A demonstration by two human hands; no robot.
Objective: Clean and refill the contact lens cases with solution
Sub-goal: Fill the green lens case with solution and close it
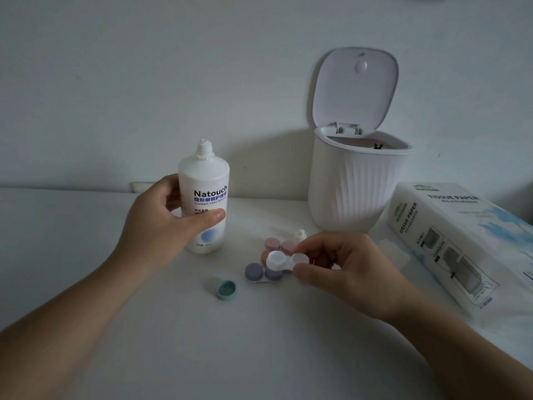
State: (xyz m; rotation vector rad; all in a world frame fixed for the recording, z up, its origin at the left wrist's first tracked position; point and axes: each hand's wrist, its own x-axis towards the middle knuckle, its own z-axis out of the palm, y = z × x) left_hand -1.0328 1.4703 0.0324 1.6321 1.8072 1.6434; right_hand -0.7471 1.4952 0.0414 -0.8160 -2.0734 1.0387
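My left hand (pixel 161 223) grips the white Natouch solution bottle (pixel 206 180), which stands upright on the table with its cap off. My right hand (pixel 340 267) pinches a white contact lens case (pixel 278 259) by its right end, one well capped and the other open. Just below it lies a purple lens case (pixel 261 273). Behind it sits a pink lens case (pixel 278 243), with an orange cap partly hidden beside it. A teal cap (pixel 226 289) lies on its side near the front.
A white ribbed mini bin (pixel 354 186) with its lid raised stands at the back right. A tissue paper pack (pixel 461 241) lies at the right edge. A small white bottle tip (pixel 300 234) shows behind the cases. A wall rises behind the white table (pixel 86 226).
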